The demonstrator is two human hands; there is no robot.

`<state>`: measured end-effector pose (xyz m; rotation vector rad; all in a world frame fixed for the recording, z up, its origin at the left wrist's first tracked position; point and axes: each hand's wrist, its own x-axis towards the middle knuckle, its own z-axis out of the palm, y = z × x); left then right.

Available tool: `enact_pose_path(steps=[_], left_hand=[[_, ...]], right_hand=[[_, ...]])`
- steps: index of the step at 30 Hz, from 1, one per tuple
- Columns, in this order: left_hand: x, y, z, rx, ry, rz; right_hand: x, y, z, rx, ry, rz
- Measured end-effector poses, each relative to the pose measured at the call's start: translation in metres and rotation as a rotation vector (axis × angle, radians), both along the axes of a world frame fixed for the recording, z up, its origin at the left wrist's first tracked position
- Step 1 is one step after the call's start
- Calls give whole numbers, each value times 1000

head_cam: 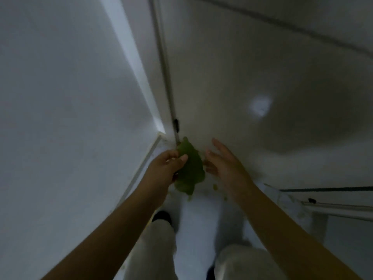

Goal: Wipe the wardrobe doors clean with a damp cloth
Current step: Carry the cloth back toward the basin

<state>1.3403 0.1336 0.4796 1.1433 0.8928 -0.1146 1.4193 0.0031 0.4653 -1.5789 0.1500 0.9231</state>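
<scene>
The picture is dim and soft, so fine detail is lost. The left hand (168, 164) grips a green cloth (190, 172) low down near the bottom of the wardrobe door (242, 81), its fingers (182, 158) curled round the cloth's left edge; most of those fingers are hidden behind the cloth and the back of the hand. The cloth hangs bunched, and whether it touches the door cannot be told. Just to its right the right hand (224, 162) is held with fingers straight and slightly apart, holding nothing; its palm faces the cloth, and its lower fingers blur into it. A dark hinge (176, 125) sits on the door's left edge, just above the cloth. To the left stands a plain wall (60, 98) with a pale skirting board (144, 164). Nearer, pale trouser legs (159, 245) and a dark shoe (161, 216) show on the floor (197, 223); both forearms are cut off by the bottom edge. A blurred bright spot (260, 106) lies on the door.
</scene>
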Motion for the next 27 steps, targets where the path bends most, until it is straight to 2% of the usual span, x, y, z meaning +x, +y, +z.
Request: enact_pose_path(steps=[6,11,18,27], left_hand=[[-104,-4,153,-27,-52,298],[-207,-22,237,-44,-139,603],[-379,-62,302,127,-203,1011],[-662,-138,309,247,-90,1462]], right_hand=[[-59,13,153,-47,-33,565],[-133,26,250,27,-113,872],[-290,40,308,221,-179,1025],[-587,31,320,380,-269,1259]])
